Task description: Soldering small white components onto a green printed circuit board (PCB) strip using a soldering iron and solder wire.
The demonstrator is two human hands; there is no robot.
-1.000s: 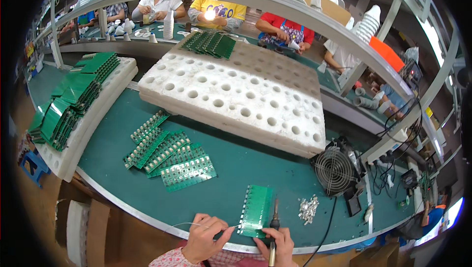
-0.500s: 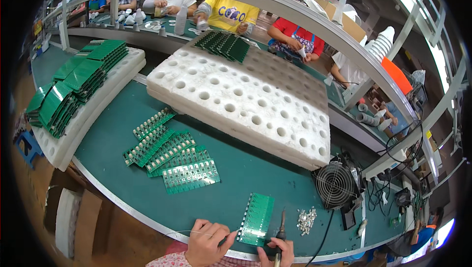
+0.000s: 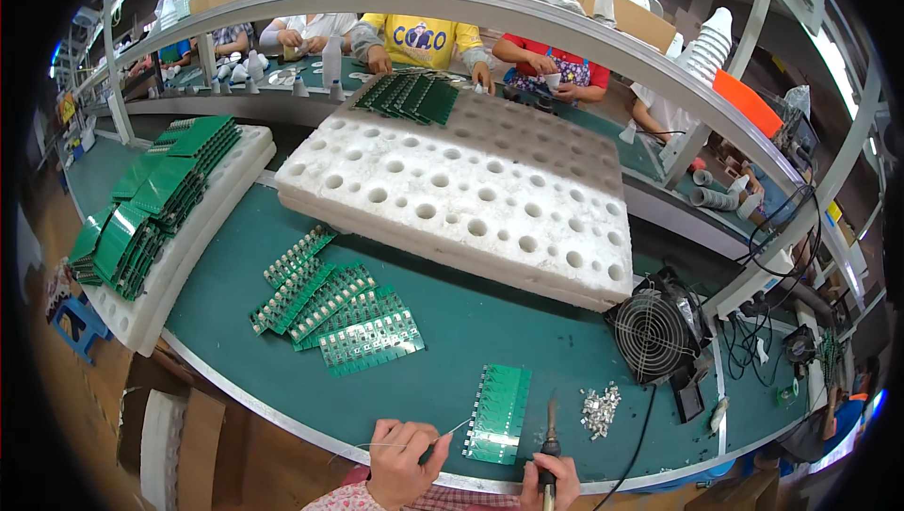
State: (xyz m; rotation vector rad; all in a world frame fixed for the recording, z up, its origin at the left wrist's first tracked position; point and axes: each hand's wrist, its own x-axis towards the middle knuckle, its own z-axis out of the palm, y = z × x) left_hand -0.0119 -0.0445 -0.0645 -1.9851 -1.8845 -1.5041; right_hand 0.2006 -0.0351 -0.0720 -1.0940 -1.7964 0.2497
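A green circuit board [image 3: 504, 415] lies flat near the bench's front edge, with a row of small parts along its left side. Left of it, my left hand [image 3: 405, 462] pinches a thin length of solder wire [image 3: 458, 428], whose tip reaches the board's left edge. My right hand [image 3: 557, 481] is closed round the handle of a soldering iron [image 3: 551, 445]; its tip points away from me, just right of the board and apart from it. Further right sits a small heap of shiny metallic components [image 3: 599, 409].
Fanned populated boards [image 3: 372, 340] lie left of centre. A holed white foam slab [image 3: 471, 195] crosses the back, bearing more boards [image 3: 407, 97]. Stacked green boards [image 3: 155, 191] rest on foam at left. A fan [image 3: 652, 337] and black cord stand right. Co-workers sit beyond the metal frame.
The view has shifted slightly. My left hand has drawn back a little from the board, so more wire shows. The iron stays beside the board. A co-worker in yellow has lowered their hands.
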